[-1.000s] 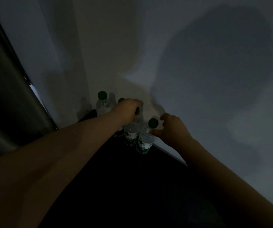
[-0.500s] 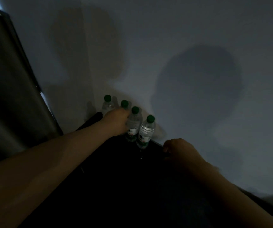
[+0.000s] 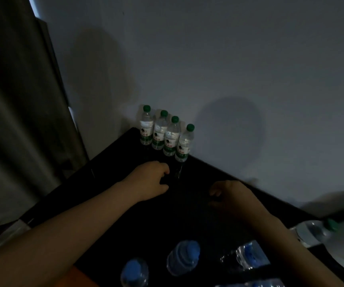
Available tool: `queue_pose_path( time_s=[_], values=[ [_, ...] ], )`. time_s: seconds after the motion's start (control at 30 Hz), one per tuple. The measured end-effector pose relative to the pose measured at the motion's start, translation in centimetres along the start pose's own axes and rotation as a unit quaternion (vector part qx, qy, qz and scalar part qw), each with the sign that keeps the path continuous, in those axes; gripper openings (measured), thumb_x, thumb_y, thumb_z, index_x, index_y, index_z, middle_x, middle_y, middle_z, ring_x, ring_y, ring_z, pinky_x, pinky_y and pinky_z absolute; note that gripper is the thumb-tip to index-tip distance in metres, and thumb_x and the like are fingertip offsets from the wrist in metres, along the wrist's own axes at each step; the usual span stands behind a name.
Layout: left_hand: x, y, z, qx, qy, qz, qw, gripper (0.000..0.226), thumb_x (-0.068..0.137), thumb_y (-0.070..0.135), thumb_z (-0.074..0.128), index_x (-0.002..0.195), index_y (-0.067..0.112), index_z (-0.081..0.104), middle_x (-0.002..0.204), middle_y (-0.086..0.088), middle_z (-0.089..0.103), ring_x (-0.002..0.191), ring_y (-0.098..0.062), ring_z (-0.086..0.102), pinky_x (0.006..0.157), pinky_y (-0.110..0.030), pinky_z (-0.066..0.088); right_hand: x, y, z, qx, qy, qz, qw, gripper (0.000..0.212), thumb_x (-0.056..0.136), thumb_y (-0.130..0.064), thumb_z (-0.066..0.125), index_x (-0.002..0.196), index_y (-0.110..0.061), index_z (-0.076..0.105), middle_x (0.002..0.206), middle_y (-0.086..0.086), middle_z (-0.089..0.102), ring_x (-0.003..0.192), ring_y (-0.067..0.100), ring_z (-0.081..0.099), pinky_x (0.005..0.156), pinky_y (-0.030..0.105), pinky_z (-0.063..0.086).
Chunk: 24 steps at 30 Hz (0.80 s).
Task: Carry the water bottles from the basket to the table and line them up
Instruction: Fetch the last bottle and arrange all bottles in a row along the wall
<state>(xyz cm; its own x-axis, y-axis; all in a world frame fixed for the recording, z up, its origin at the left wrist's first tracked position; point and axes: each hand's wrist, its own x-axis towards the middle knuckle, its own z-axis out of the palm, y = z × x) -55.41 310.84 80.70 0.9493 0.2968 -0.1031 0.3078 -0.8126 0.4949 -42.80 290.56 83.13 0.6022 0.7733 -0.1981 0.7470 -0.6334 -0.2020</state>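
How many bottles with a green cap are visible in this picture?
5. Four stand upright in a row on the black table by the wall: leftmost, second, third, rightmost. The fifth lies blurred at the right edge. Others may be hidden outside the view.

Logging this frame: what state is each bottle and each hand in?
green-capped bottles: four, capped, upright, in a row along the wall on the black table
left hand: fingers loosely curled, holding nothing
right hand: fingers loosely curled, holding nothing
blue-capped bottles: capped, at the bottom edge; pose unclear in the dim light
lone green-capped bottle: capped, lying tilted at the right edge
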Motion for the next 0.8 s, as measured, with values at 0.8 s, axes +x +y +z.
queue_pose_path(
  time_s=[0.8],
  values=[
    [0.1, 16.1, 7.8, -0.017, -0.070, 0.144, 0.987, 0.040, 0.085, 0.032, 0.064, 0.123, 0.022, 0.054, 0.118, 0.004, 0.055, 0.103, -0.008, 0.052, 0.091, -0.022, 0.046, -15.5, 13.5, -0.7, 0.069, 0.022, 0.176, 0.982, 0.032, 0.082, -0.032, 0.070, 0.113, -0.024, 0.062, 0.110, -0.005, 0.066, 0.095, 0.008, 0.062, 0.083, 0.025, 0.053]
  ],
)
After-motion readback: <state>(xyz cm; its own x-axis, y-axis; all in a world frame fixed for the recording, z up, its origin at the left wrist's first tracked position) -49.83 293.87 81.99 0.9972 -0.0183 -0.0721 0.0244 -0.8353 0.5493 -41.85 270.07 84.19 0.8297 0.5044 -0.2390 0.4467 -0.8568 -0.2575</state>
